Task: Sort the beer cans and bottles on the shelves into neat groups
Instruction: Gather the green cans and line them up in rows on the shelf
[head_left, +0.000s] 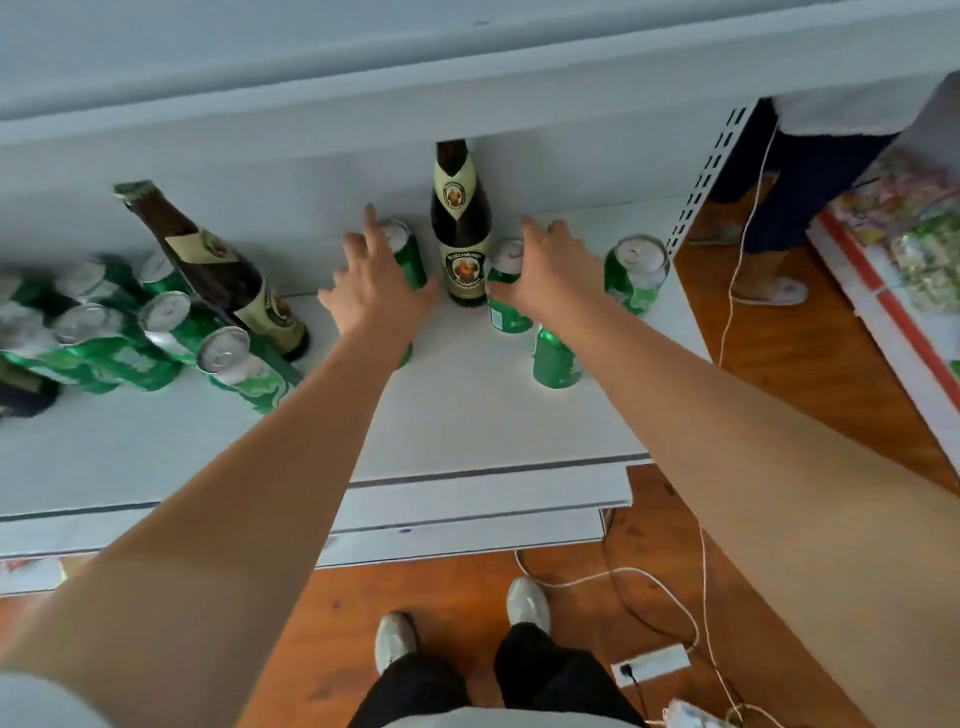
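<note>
One can (555, 361) half hidden by right forearm (613, 338)

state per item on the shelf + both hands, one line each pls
left hand: fingers spread, on a green can, no clear grip
right hand: gripping a green can
centre bottle: upright, between the hands
left bottle: standing beside the can cluster
far-right can: upright, untouched
front can: upright, partly behind right arm
</note>
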